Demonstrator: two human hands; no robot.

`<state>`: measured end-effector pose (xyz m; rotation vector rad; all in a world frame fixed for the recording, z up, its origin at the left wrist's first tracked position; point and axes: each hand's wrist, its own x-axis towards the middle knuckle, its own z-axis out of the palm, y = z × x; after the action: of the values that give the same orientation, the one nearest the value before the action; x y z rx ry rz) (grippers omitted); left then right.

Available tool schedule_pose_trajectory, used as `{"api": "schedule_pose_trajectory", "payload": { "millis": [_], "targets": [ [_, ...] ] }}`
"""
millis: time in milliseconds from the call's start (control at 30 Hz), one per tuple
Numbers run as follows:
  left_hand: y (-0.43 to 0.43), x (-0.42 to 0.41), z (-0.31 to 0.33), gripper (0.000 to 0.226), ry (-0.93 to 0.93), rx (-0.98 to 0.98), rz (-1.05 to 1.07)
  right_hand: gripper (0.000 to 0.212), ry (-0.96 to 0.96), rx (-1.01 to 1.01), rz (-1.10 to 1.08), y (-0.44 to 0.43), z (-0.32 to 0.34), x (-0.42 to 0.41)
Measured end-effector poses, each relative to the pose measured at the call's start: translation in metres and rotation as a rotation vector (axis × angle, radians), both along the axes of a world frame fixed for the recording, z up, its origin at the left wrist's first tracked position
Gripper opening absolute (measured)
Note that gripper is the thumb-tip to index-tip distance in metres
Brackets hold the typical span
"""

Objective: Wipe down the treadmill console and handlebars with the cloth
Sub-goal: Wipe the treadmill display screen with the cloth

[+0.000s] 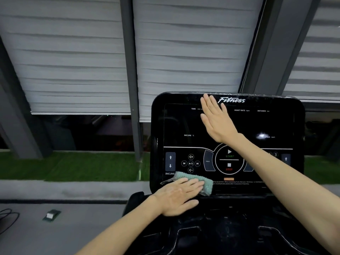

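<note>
Green cloth [200, 182] is lying sideways under my flat left hand [179, 196]. My right hand [216, 120] is resting flat above, empty.

The left hand [181, 195] covers much of the cloth [200, 182]. The fine print [239, 182] along the lower edge of the console [184, 122] is too small to read. The right forearm [276, 172] partly hides the right-side buttons [275, 154].

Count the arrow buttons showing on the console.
3. An up arrow and a down arrow stacked at the console's left, above the cloth; a third arrow, pointing up, at its right. The right forearm may hide another below it.
</note>
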<state>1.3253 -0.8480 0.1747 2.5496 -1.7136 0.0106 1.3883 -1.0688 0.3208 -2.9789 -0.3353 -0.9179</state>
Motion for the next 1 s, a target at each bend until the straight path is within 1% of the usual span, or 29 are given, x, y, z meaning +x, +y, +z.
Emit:
{"api": "schedule_pose_trajectory", "payload": {
  "millis": [100,200,333,433,500,633,700,767,867,1000],
  "targets": [
    [-0.038,-0.006,0.007,0.061,0.037,0.037,-0.04,0.057,0.008,0.0,0.002,-0.001,0.001,0.0],
    [-0.062,-0.01,0.001,0.075,0.036,0.037,-0.058,0.056,0.013,-0.019,0.007,-0.005,0.002,0.0],
    [-0.061,-0.005,-0.003,0.062,-0.001,0.02,-0.07,0.059,0.006,-0.021,0.019,-0.006,0.002,0.0],
    [-0.053,0.003,0.004,0.07,-0.101,0.015,-0.065,0.059,0.002,-0.017,0.021,-0.006,0.001,0.0],
    [-0.046,0.014,0.02,0.064,-0.191,0.025,-0.026,0.059,0.008,-0.013,0.032,-0.007,0.003,0.0],
    [-0.028,0.055,0.073,0.069,-0.448,-0.041,0.082,0.064,0.016,-0.008,0.048,-0.01,0.009,-0.001],
    [-0.02,0.077,0.105,0.063,-0.537,-0.039,0.149,0.063,0.021,-0.002,0.054,-0.012,0.013,-0.002],
    [-0.012,0.095,0.141,0.058,-0.539,-0.05,0.232,0.06,0.04,0.015,0.061,-0.013,0.018,-0.003],
    [0.0,0.115,0.177,0.061,-0.509,-0.127,0.295,0.058,0.068,0.057,0.095,-0.013,0.024,-0.006],
    [0.001,0.112,0.172,0.071,-0.505,-0.202,0.353,0.055,0.06,0.143,0.157,-0.015,0.022,-0.008]
  ]
}}
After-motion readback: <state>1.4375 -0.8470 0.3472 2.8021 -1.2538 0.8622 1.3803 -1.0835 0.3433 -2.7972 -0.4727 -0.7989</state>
